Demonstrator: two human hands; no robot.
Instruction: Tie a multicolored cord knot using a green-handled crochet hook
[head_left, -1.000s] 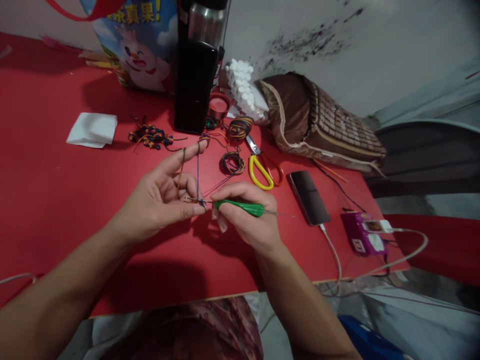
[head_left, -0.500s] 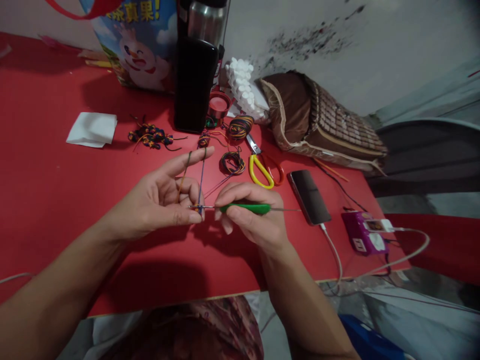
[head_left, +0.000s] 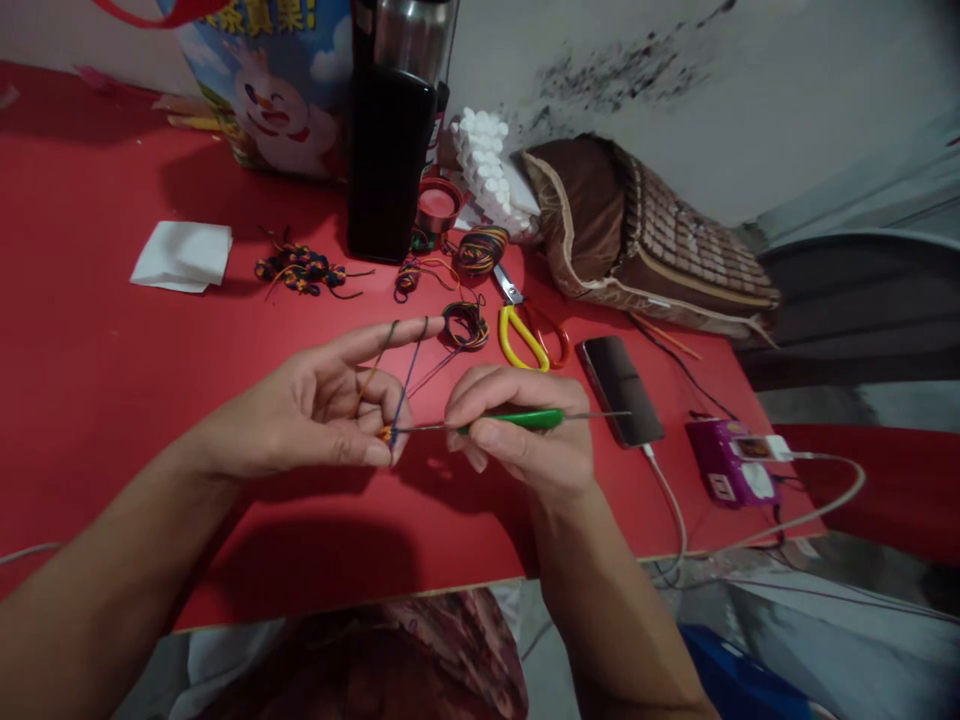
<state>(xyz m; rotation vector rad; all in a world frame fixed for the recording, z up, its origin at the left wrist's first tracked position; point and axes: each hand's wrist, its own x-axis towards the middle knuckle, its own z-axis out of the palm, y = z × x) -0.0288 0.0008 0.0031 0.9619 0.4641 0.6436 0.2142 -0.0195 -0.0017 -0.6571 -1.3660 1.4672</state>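
Between thumb and fingers, my left hand point(head_left: 330, 400) pinches a small piece of multicoloured crochet work point(head_left: 388, 434). Yarn point(head_left: 409, 378) runs from it over the stretched-out index finger. My right hand point(head_left: 525, 425) is closed around the green handle of a crochet hook point(head_left: 517, 420), whose thin metal shaft points left and meets the piece at the left fingertips. Beyond the hands lies a loose coil of dark multicoloured yarn point(head_left: 466, 327), with a strand leading toward the left hand. A wound yarn ball point(head_left: 481, 249) sits behind the coil.
Scissors point(head_left: 523, 337) with yellow and red handles and a plugged-in phone point(head_left: 621, 390) lie to the right, near a purple box point(head_left: 724, 462). Knotted yarn pieces point(head_left: 304, 270) and folded white paper point(head_left: 182, 255) are at left. A black case point(head_left: 390, 165) stands behind.
My right hand and the hook have shifted right, drawing the hook tip back toward the edge of the crochet work. The left index finger has lowered and reaches slightly further right.
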